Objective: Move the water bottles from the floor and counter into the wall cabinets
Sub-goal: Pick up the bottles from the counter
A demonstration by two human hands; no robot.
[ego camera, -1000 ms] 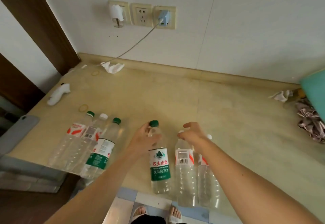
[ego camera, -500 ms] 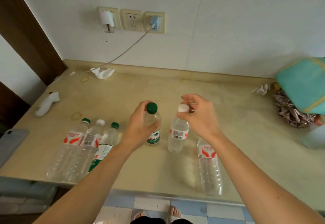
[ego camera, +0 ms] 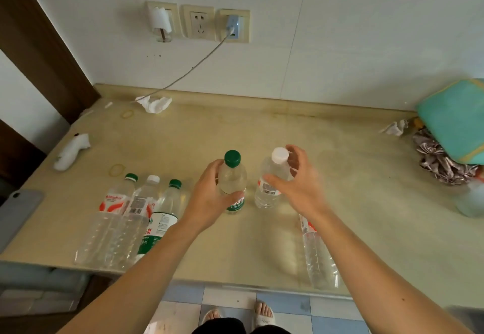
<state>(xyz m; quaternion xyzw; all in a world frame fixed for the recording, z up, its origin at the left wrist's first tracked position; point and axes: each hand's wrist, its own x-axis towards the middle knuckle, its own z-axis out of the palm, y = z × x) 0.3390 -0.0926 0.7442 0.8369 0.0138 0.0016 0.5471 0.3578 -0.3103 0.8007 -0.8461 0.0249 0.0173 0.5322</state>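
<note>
Two bottles upright in the middle of the beige surface [ego camera: 262,129], close to each other but not touching. Left hand [ego camera: 209,200] curled round the green-capped bottle [ego camera: 232,184], thumb across its green label, other fingers behind the shoulder. Right hand [ego camera: 293,184] round the white-capped bottle [ego camera: 269,184], thumb on the body beside the barcode, fingers bent loosely just beside the white cap; firm grip or only light contact, cannot tell.

Lying flat near the left front part of the surface, side by side and touching, caps toward the wall: a red-label bottle with green cap [ego camera: 110,210], a bottle with white cap [ego camera: 136,213], a green-label bottle with green cap [ego camera: 159,221]. Another lying bottle [ego camera: 318,257] near the front edge, partly hidden under the right forearm, cap not visible.

On the wall, three sockets [ego camera: 198,23]; a charger [ego camera: 233,25] plugged in the right one, its cable [ego camera: 183,76] down to the surface. Crumpled tissue [ego camera: 154,104] by the back edge, a small white toy [ego camera: 70,151] at the left, two rubber bands [ego camera: 117,170] near it. At the far right, a teal cloth [ego camera: 455,121] on top of a shiny crumpled fabric [ego camera: 440,160], and another tissue [ego camera: 394,128] beside. Below the front edge, blue and white floor tiles [ego camera: 183,305] and feet in slippers [ego camera: 263,314].
</note>
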